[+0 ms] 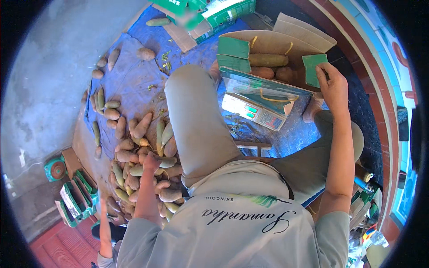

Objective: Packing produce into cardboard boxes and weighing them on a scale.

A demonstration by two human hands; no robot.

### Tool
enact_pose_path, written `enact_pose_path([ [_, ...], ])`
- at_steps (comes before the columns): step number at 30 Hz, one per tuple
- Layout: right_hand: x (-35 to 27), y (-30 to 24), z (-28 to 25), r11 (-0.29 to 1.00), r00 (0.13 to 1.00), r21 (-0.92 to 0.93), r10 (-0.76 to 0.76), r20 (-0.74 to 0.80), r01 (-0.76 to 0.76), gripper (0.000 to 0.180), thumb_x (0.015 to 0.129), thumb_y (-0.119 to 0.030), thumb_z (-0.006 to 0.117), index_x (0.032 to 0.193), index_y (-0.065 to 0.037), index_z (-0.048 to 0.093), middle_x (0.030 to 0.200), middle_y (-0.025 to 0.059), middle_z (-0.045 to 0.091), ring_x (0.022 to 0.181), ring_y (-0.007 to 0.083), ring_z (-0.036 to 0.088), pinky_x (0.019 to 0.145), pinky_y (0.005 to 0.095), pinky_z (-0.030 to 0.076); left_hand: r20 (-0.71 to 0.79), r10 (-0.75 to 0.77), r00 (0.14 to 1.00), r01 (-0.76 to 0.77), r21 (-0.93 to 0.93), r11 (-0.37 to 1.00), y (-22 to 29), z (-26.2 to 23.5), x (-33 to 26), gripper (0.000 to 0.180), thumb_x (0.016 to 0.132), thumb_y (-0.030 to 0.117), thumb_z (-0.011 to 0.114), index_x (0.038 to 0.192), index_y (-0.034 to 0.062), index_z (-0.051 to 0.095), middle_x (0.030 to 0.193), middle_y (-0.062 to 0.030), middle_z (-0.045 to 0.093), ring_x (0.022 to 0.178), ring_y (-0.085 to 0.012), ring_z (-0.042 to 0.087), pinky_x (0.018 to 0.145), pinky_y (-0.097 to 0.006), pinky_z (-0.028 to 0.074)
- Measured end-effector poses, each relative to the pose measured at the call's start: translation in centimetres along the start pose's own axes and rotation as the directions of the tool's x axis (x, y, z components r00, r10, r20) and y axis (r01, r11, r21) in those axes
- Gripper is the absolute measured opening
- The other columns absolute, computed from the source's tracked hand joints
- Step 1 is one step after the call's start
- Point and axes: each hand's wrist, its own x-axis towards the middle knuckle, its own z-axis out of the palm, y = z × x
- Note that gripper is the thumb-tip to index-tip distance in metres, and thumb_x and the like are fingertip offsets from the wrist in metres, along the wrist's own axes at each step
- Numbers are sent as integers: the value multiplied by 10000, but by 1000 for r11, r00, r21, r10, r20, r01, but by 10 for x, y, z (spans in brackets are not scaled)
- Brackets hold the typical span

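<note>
- I look down on a grey concrete floor (49, 85) with a blue tarp (134, 76) spread over it; a red-brown curb (357, 58) curves along the three o'clock side.
- At about eight o'clock I see a green tape dispenser (56, 169) beside a stack of flattened green-and-white cartons (76, 196).
- A heap of brown and greenish tubers (134, 165) lies on the tarp from ten to seven o'clock, with strays scattered toward eleven.
- My left hand (151, 161) is down in that heap at about seven o'clock; the fingers curl into the tubers, touching them, but I cannot tell whether they grip one.
- Another person's forearm (105, 228) shows at the lower edge near seven o'clock.
- My bent knee in light grey trousers (196, 120) fills the centre.
- Just past it, near one o'clock, a white digital scale (252, 111) sits on the tarp.
- Beyond the scale, at twelve to one o'clock, an open cardboard box (286, 42) with green flaps holds several tubers.
- My right hand (333, 85) is at two o'clock, fingers pinched closed on the green box flap (314, 69) at the box's right side.
</note>
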Motion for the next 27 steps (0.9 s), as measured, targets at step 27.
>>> enact_pose_path([
  [27,-17,7,-29,987,988,141,-99,117,82,160,824,-207,600,781,-54,614,734,178,623,737,361,614,661,456,480,-788,278,549,-829,-470,302,268,-267,-64,298,811,26,657,1076,29,520,983,-54,568,862,-117,542,789,-254,439],
])
